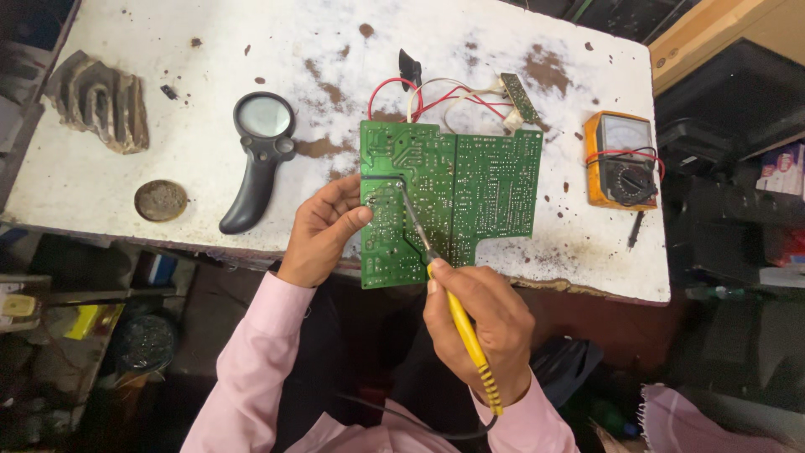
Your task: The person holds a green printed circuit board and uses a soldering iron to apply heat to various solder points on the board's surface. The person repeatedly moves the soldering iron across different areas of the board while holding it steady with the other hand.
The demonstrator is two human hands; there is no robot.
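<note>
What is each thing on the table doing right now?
Board: flat, overhanging table edge, gripped by left hand.
Soldering iron: in right hand, tip on board.
Magnifier: lying flat, untouched.
Meter: lying face up, leads draped over it.
Tin: open.

The circuit board lies on the table, overhanging its near edge. At its nine o'clock lies the magnifying glass, the round tin farther out. At three o'clock sits the multimeter; at twelve, the wires.
</note>
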